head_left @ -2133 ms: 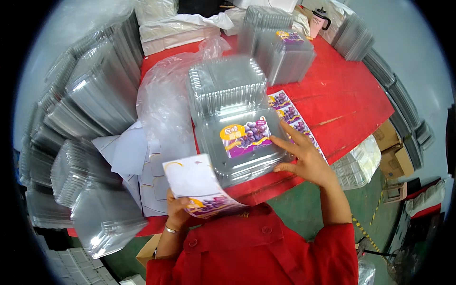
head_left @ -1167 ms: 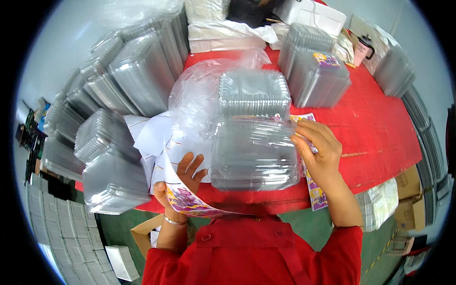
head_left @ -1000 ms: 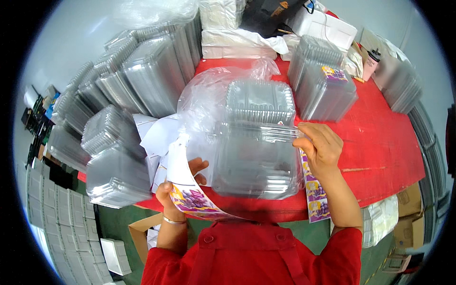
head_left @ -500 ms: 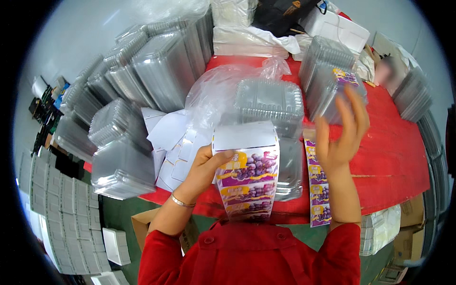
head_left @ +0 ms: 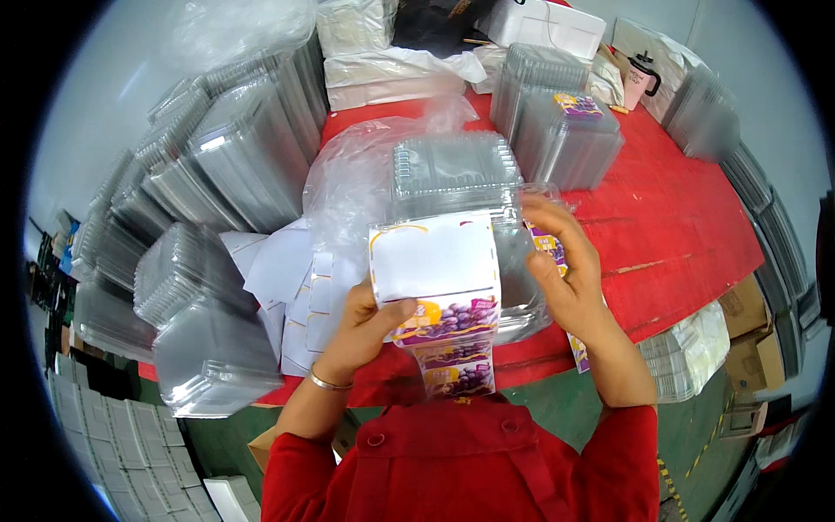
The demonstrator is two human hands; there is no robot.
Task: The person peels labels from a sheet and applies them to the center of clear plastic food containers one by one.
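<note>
Left hand (head_left: 361,329) pinching sticker strip (head_left: 435,261) by one side, clear box (head_left: 520,296) beneath, right hand (head_left: 571,283) curved wide beside box

Head fisheye, only view, looked down and forward over the table's near edge (table (head_left: 678,235)), close above left hand (head_left: 365,326) and right hand (head_left: 576,270).

Two hands are counted: left hand (head_left: 361,326), right hand (head_left: 574,283). Two label strips are seen: held strip (head_left: 435,261), surface strip (head_left: 549,247). On the former, three printed labels (head_left: 448,320) are made out. One bracelet (head_left: 330,382), one pink tumbler (head_left: 637,85), one white foam box (head_left: 552,29) and two buttons (head_left: 376,440) are tallied. Left-side container stacks (head_left: 252,157) are too crowded to be counted exactly.
</note>
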